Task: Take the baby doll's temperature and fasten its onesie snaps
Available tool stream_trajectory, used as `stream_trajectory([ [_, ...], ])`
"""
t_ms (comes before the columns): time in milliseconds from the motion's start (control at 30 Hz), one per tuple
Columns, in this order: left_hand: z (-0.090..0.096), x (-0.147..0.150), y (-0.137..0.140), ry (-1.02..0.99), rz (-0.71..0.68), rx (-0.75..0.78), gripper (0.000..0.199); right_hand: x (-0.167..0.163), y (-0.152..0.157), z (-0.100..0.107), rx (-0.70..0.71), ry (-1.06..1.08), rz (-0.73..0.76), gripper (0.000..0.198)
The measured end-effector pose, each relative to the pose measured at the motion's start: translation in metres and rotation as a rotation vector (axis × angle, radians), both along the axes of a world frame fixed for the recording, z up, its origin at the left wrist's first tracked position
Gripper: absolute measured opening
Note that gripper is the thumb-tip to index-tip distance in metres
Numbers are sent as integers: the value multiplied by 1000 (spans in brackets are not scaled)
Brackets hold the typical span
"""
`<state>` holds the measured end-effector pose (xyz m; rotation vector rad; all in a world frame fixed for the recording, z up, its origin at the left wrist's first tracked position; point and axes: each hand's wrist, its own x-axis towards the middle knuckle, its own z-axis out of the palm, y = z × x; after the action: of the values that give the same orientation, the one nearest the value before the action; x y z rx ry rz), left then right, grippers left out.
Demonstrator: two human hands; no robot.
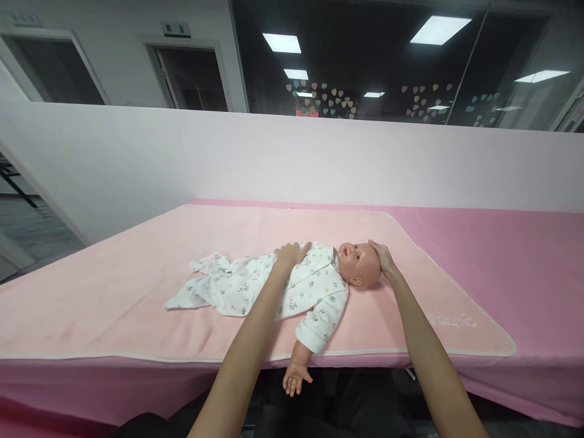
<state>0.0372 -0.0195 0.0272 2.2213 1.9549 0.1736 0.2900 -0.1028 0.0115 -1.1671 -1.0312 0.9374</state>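
A baby doll [360,263] lies on its back, its head toward the right. It wears a white printed sleepsuit [310,285] with long sleeves and legs. My left hand [292,252] rests on the doll's belly with the fingers stretched out over the cloth. At the crown of the doll's head, my right hand [384,257] is laid along the scalp, fingers extended and not gripping. One doll arm hangs toward me, its bare hand [297,377] past the table's front edge. The far arm is mostly hidden.
Under the doll a peach blanket [137,292] with pale edging is spread over a pink tablecloth [524,274]. A low white wall [365,161] stands behind the table, with a dark window [378,67] above it. My legs are below the front edge.
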Motion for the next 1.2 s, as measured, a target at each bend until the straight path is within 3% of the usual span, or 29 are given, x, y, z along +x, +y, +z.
stream_trajectory([
  [200, 0, 0, 0, 3, 5, 6, 70, 3, 7, -4, 28, -11, -12, 27],
  [367, 1, 0, 0, -2, -1, -8, 70, 4, 9, -5, 76, -26, -131, 23],
  [533, 2, 0, -1, -2, -2, -8, 70, 3, 2, -1, -22, -51, -22, 33],
  [667, 3, 0, -2, -1, -1, -14, 70, 3, 2, 0, -15, -56, -21, 32],
  [900, 2, 0, -2, 6, -2, -1, 70, 10, 10, -5, 86, 15, -204, 37],
  [1000, -1, -1, 1, -9, 0, -2, 71, 10, 10, -7, 75, 46, -171, 39],
  [1133, -7, -7, 11, -104, -33, -35, 70, 7, 8, -7, -21, -15, -9, 44],
  [1200, -10, -11, 15, -156, -53, -31, 68, 7, 7, -7, -7, -13, -30, 44],
])
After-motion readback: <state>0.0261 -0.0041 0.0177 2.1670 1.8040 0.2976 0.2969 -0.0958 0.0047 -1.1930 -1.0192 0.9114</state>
